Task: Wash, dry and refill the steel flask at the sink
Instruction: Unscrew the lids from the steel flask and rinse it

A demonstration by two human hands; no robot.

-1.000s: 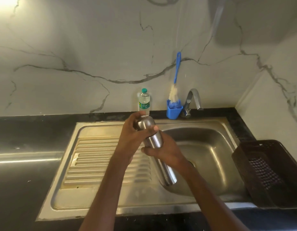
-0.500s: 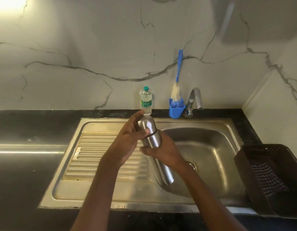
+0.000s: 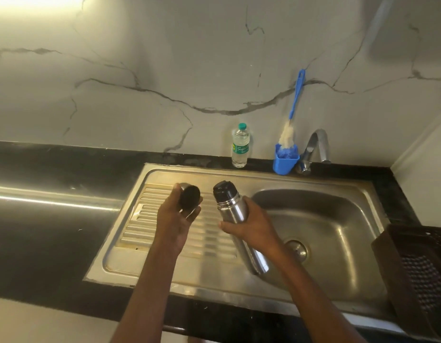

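A: We begin at the left hand [image 3: 173, 219]: its fingers are curled round the steel cup [image 3: 189, 199], lifted clear of the flask, dark hollow turned toward us. We see nothing inside it.

B: The right hand [image 3: 254, 225] wraps the flask [image 3: 235, 214] about its upper body. We hold it tilted, base low over the basin of the sink [image 3: 338, 184], neck leaning toward the drainboard. Its black stopper [image 3: 224, 190] sits in the neck, so we cannot tell what the flask contains.

A: We judge the step as opening up: cup off, washing not begun. No water runs from the tap [image 3: 318, 147].

B: The next move, we think, calls for setting the cup down, which frees the left hand to loosen the stopper while the right steadies the body.

A: Outward, along the back ledge: a plastic bottle [image 3: 240, 149], capped, holding clear liquid nearly to its shoulder; beside it a blue holder [image 3: 285, 163] with a brush [image 3: 295, 100] standing in it, bristles down, handle against the wall.

B: At the right edge a dark basket [image 3: 417, 268]; we see nothing in the part that shows.
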